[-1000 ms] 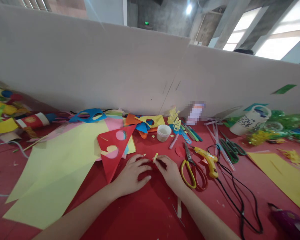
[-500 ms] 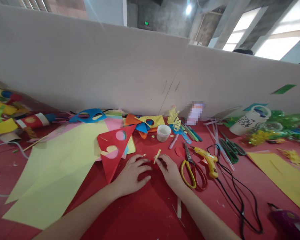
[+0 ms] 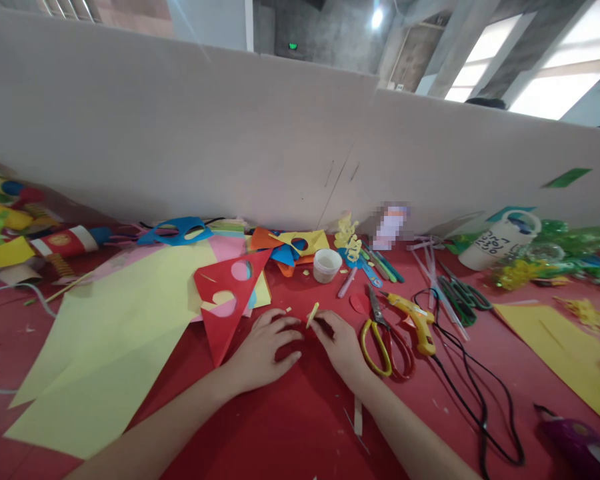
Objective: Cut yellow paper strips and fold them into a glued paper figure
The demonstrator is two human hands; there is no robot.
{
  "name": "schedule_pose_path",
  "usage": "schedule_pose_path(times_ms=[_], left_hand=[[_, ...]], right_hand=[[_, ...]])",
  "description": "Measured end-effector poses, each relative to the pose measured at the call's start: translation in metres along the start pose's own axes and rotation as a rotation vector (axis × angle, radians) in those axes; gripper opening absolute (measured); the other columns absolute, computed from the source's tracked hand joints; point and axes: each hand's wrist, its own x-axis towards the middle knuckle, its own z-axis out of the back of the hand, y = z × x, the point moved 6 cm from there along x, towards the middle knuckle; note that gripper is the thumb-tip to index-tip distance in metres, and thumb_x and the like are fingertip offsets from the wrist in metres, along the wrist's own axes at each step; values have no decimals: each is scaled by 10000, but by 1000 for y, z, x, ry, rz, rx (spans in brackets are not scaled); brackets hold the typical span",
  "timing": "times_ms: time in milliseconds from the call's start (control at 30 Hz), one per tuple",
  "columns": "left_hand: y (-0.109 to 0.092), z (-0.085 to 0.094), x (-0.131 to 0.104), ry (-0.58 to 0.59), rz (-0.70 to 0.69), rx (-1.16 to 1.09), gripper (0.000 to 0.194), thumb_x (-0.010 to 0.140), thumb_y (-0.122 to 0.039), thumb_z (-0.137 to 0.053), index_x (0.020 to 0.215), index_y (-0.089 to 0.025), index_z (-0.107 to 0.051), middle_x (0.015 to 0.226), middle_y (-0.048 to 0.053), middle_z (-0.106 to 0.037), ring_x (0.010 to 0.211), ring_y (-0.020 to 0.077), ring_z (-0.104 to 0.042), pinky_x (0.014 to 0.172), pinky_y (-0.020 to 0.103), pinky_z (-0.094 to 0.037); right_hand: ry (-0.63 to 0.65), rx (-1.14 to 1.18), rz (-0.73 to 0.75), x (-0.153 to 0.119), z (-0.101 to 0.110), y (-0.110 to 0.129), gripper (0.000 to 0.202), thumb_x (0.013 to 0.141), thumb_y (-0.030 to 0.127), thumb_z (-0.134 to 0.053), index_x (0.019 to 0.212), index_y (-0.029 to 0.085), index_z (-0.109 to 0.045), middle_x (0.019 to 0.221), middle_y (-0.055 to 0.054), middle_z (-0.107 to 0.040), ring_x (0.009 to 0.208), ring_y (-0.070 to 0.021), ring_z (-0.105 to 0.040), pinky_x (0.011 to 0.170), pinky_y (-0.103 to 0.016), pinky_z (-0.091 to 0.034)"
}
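Between the fingertips of my right hand (image 3: 341,341) is a small pale yellow strip (image 3: 313,314), slim and tilted, looking like rolled paper. My left hand (image 3: 267,350) rests on the red table (image 3: 290,433) with its fingers apart and holds nothing. Just left of it lies a red paper mask (image 3: 230,283) with two eye holes. Beyond the hands stands a small white tub (image 3: 327,265). Scissors (image 3: 377,333) with one yellow and one red handle lie right of my right hand, beside a yellow glue gun (image 3: 417,320).
Large pale yellow sheets (image 3: 110,347) cover the left side. Blue (image 3: 175,231) and yellow masks (image 3: 305,241) lie along the white partition (image 3: 180,133). A black cord (image 3: 473,380) loops across the right, near green-handled scissors (image 3: 463,300), a yellow sheet (image 3: 560,347) and a white cup (image 3: 497,243).
The yellow strip has tipped slightly in my right fingertips. My left hand stays in place.
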Motion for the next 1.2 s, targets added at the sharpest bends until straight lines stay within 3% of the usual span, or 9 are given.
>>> schedule_pose_path(times_ms=[533, 1200], left_hand=[[1, -1, 0, -29, -19, 3, 242, 779, -295, -546, 1009, -253, -613, 1198, 32, -556, 1170, 277, -378, 957, 465, -359], [2, -1, 0, -45, -24, -2, 250, 776, -295, -549, 1016, -263, -614, 1182, 41, -563, 1159, 277, -394, 946, 471, -366]], right_hand=[[-6, -38, 58, -2, -1, 7, 146, 830, 225, -481, 858, 202, -623, 854, -62, -665, 794, -196, -620, 739, -323, -495], [-32, -35, 5, 0, -3, 1, 68, 815, 237, -517, 774, 196, -551, 770, -34, -605, 717, -176, -580, 680, -303, -480]])
